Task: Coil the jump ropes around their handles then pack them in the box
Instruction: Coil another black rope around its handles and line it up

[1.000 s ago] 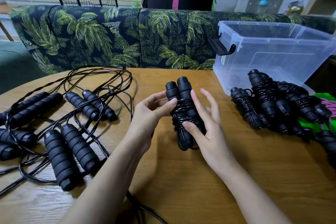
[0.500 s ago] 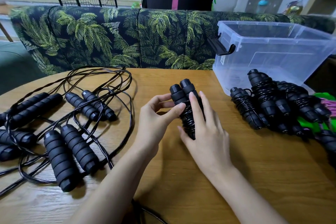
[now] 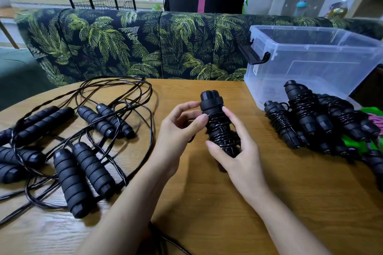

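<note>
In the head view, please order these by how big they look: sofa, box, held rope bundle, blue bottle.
sofa
box
bundle
bottle
The bottle stands far back, so its real size is unsure.

coiled ropes (image 3: 306, 118) before box (image 3: 323, 64), open-topped

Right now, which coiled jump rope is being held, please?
The central jump rope, between left hand and right hand; the coiled pile lies beside the box.

The coiled jump rope (image 3: 219, 128) is now turned about its length, its two handle caps bunched together instead of side by side. The right grip (image 3: 238, 151) sits lower, thumb across the bottom coils. The left grip (image 3: 180, 128) pinches higher, just under the caps.
</note>
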Available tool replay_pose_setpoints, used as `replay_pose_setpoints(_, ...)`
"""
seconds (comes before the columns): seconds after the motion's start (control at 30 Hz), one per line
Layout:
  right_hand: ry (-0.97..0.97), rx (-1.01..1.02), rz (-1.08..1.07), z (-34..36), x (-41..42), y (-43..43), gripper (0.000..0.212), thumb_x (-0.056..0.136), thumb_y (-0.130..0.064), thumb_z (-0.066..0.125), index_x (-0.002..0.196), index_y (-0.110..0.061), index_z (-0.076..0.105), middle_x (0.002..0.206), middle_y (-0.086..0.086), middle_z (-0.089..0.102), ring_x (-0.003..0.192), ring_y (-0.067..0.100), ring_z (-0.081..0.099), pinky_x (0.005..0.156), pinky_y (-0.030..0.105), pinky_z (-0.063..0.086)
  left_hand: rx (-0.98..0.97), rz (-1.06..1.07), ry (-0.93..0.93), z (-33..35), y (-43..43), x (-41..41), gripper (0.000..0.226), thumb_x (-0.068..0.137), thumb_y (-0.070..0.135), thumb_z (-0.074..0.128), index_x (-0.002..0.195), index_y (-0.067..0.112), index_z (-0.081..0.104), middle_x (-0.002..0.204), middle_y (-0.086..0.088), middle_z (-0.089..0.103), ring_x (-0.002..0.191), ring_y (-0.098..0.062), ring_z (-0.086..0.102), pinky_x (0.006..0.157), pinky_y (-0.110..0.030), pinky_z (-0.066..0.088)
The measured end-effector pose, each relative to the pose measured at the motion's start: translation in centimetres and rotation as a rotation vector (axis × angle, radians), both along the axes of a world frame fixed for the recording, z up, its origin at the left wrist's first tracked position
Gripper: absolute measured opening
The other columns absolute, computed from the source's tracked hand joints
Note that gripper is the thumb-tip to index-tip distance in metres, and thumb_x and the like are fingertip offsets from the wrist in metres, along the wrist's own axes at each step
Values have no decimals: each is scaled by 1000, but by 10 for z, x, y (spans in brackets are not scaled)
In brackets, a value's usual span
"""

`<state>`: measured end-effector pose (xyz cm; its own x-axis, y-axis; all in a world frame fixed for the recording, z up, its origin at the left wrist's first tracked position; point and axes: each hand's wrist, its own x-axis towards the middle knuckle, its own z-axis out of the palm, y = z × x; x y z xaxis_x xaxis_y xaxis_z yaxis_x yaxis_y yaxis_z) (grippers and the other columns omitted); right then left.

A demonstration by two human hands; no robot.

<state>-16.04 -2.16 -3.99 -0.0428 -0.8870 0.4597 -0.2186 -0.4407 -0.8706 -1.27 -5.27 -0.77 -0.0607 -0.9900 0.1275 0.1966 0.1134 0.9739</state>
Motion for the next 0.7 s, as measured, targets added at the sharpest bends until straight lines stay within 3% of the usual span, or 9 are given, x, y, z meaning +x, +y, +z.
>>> replay_pose_setpoints(0.1, -39, 16, 69, 6, 0, 3, 67, 80, -19, 75, 140, -34, 49, 137, -7, 58, 129, 13, 53, 108, 38, 43, 80, -88, 15, -4, -6, 3, 55, 74, 37, 83, 123, 32, 61, 115, -1, 72, 102, -20, 64, 88, -32, 41)
replay_pose_setpoints(0.2, -30, 17, 117, 8, -1, 3, 64, 82, -11, 72, 140, -27, 49, 138, -14, 55, 129, 0, 49, 101, 14, 39, 97, -130, 82, -7, -7, 4, 59, 66, 45, 81, 121, 31, 66, 106, -6, 69, 98, -25, 50, 89, -41, 33)
replay_pose_setpoints(0.33, 111, -38, 83, 3, 0, -1, 62, 85, -15, 67, 143, -22, 47, 153, -8, 38, 141, -2, 33, 109, 11, 28, 99, -105, 25, -9, -5, 1, 57, 71, 49, 82, 123, 31, 65, 102, -1, 71, 95, -19, 55, 89, -38, 38)
replay_pose_setpoints(0.47, 227, -89, -80, -1, -8, -9, 64, 86, -11, 73, 142, -29, 48, 153, -12, 38, 138, -4, 37, 105, 7, 28, -55, -3, -148, -9, -3, -6, 72, 77, 36, 80, 140, 22, 48, 127, 1, 64, 113, -3, 61, 91, -17, 48)
replay_pose_setpoints(0.57, 402, -101, -210, -4, -19, -14, 66, 87, -20, 74, 143, -38, 46, 155, -19, 33, 137, 5, 42, 104, 22, 39, -333, 203, -537, -18, -10, -3, 78, 78, 53, 74, 144, 23, 44, 145, 6, 48, 132, -5, 45, 109, -29, 39)
replay_pose_setpoints(0.63, 472, -95, -243, -4, -22, -14, 67, 87, -25, 72, 144, -40, 43, 156, -21, 30, 136, 12, 44, 99, 38, 48, -498, 325, -745, -24, -14, 0, 74, 80, 59, 65, 142, 22, 49, 145, 5, 48, 134, -12, 44, 109, -42, 37)
replay_pose_setpoints(0.7, 513, -96, -250, -3, -22, -14, 67, 87, -27, 71, 145, -41, 40, 156, -23, 27, 134, 14, 46, 94, 44, 51, -606, 409, -856, -26, -14, 0, 64, 83, 58, 61, 135, 21, 57, 137, 6, 57, 125, -13, 52, 103, -41, 36)
